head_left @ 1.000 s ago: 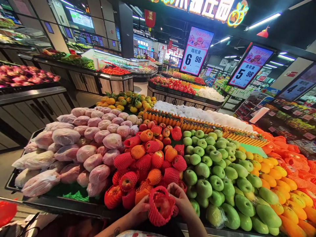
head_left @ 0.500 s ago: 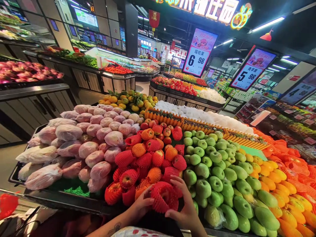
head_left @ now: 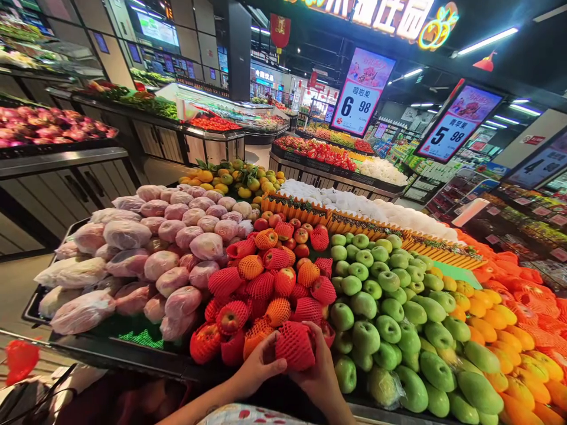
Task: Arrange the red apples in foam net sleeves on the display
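Red catches my eye first: one foam net (head_left: 296,347), rounded out as if around a fruit, though whatever is inside is covered from this side. The left hand (head_left: 254,367) presses it at its left, thumb low and fingers against its side; the right hand (head_left: 313,375) curls round the right and underneath. So the grip is closed on the one bundle, shared between the two. It is held at the front edge of the display stand (head_left: 119,356), about midway along, in front of the near end of a heap of sleeved apples (head_left: 233,319). I can't tell whether it brushes the heap.

As for how far things have come, the foam looks fully drawn over the held piece on the side I see, and I would call that part done, or nearly so. Most of the heap, lying between the wrapped pink fruit (head_left: 162,265) toward the left edge and the green apples (head_left: 365,339) toward the right, is similarly covered, in red or orange. Toward the back edge a cluster of bare apples (head_left: 301,236) has no sleeves. The held bundle is not yet set down.
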A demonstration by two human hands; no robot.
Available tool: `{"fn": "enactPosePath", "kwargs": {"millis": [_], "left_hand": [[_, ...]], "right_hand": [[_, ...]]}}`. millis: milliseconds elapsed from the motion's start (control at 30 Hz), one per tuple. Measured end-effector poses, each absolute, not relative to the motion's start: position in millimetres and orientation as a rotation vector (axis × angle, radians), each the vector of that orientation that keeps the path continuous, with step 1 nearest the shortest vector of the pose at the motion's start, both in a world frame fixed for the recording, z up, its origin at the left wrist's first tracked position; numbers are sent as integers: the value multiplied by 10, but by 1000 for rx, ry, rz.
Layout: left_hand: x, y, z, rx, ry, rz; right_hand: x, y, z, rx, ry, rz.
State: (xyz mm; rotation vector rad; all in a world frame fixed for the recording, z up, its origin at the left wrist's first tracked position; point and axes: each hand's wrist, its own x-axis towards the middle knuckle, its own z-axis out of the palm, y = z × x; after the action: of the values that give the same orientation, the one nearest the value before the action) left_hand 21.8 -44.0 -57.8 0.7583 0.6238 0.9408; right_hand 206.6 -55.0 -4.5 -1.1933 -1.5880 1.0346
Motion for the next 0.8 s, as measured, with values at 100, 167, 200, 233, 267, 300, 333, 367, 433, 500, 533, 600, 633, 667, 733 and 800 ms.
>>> {"fn": "enactPosePath", "kwargs": {"millis": [100, 167, 200, 233, 267, 300, 333, 367, 433, 500, 533, 600, 633, 667, 733, 800], "left_hand": [[240, -435, -446, 837, 564, 897], [244, -427, -399, 860, 571, 884], [241, -424, -391, 866, 586, 883], [236, -422, -391, 869, 603, 890], [230, -421, -397, 874, 618, 898], [223, -420, -405, 879, 629, 900], [217, -420, -413, 885, 633, 894], [211, -420, -418, 898, 630, 880], [200, -417, -413, 950, 614, 836], [190, -411, -387, 992, 613, 818], [182, -407, -369, 1006, 621, 831], [160, -395, -331, 1033, 660, 877], [146, -390, -313, 1052, 683, 901], [129, -385, -298, 1075, 704, 919], [94, -382, -281, 1102, 733, 929], [65, -388, -283, 1095, 728, 929]], "right_hand": [[2045, -561, -134, -1211, -1440, 1024], [2036, -565, -161, -1209, -1371, 1067], [2034, -566, -167, -1208, -1341, 1101], [2036, -564, -169, -1201, -1306, 1143], [2040, -562, -171, -1185, -1265, 1193], [2045, -559, -176, -1156, -1218, 1253], [2053, -555, -187, -1117, -1161, 1315], [2060, -551, -207, -1080, -1099, 1370], [2073, -533, -268, -1068, -961, 1442], [2090, -482, -338, -1151, -814, 1447], [2105, -434, -363, -1202, -757, 1424], [2167, -273, -370, -1265, -692, 1346], [2218, -156, -346, -1271, -681, 1299], [2283, -15, -306, -1270, -686, 1255], [2444, 330, -190, -1297, -699, 1146], [2617, 732, -68, -1377, -904, 924]]}}
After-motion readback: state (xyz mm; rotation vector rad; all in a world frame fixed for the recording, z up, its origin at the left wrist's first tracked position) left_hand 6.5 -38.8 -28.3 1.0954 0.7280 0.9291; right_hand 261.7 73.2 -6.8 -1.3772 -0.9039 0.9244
